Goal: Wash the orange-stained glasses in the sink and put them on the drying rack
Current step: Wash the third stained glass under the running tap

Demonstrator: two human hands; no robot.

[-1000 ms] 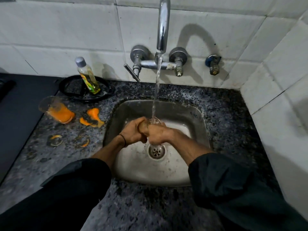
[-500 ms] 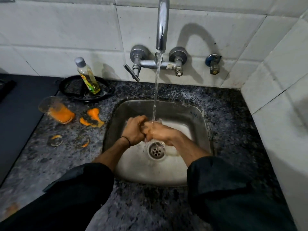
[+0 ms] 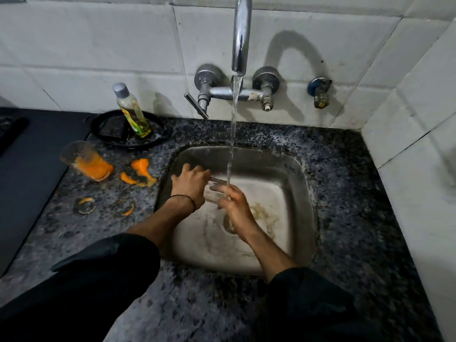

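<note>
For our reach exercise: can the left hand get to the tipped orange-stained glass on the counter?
Likely yes: the left hand is nearby over the sink; only orange spills lie between it and the tipped glass.

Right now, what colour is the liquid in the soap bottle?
Yellow; the soap bottle shows in the head view.

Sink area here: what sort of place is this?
Most likely a home kitchen. A steel sink sits in a speckled stone counter under a running wall tap, a soap bottle stands by the tiled wall, and the right hand holds a glass under the water.
</note>
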